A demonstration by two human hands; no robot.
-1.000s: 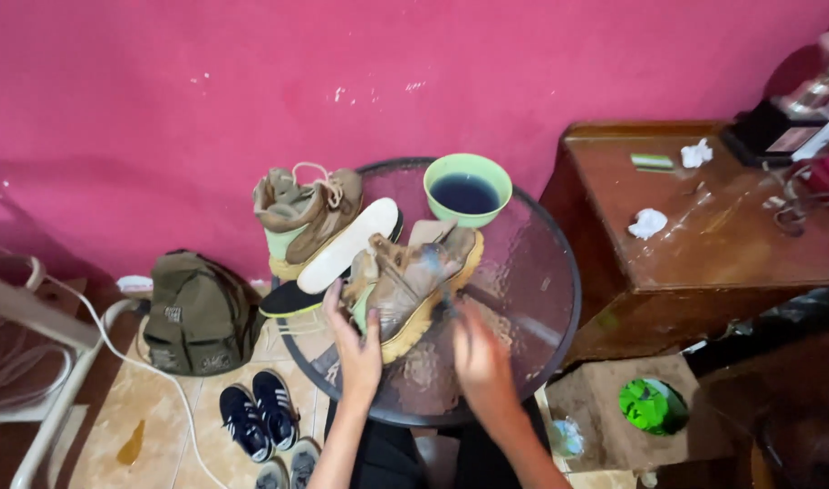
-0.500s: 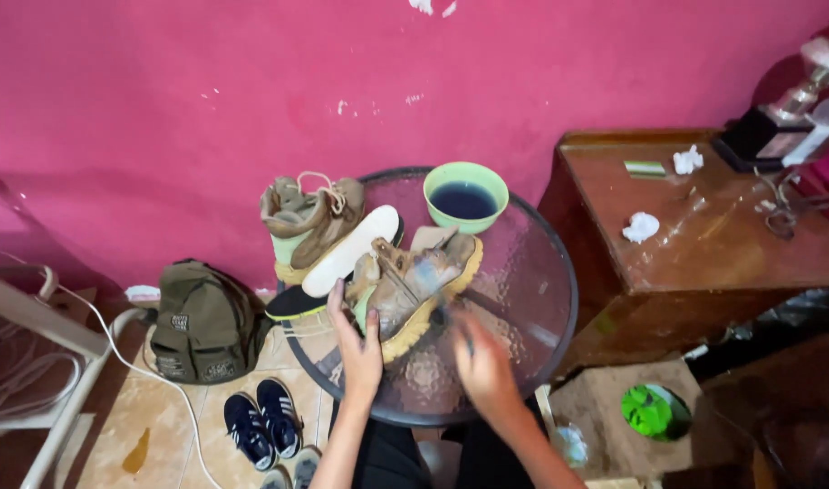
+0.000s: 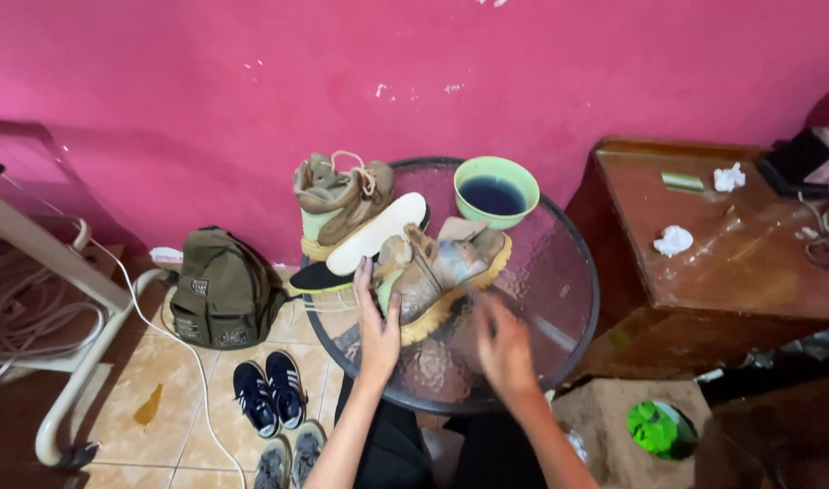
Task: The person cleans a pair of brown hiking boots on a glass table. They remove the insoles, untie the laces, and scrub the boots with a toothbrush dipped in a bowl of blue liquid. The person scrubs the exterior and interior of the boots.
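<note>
Right hand (image 3: 503, 349) has left the tan shoe (image 3: 442, 267).

My left hand (image 3: 378, 328) is stretched forward, palm down, fingers (image 3: 364, 276) straight and pointing away from me, thumb spread to the side. My right hand (image 3: 503, 349) hovers open beside it, blurred, fingers loosely spread. Both bare forearms reach up from my lap, angling slightly toward each other.

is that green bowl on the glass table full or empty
Holding liquid, not empty. The round green bowl on the round glass table shows a dark blue pool inside, its surface below the rim.
</note>
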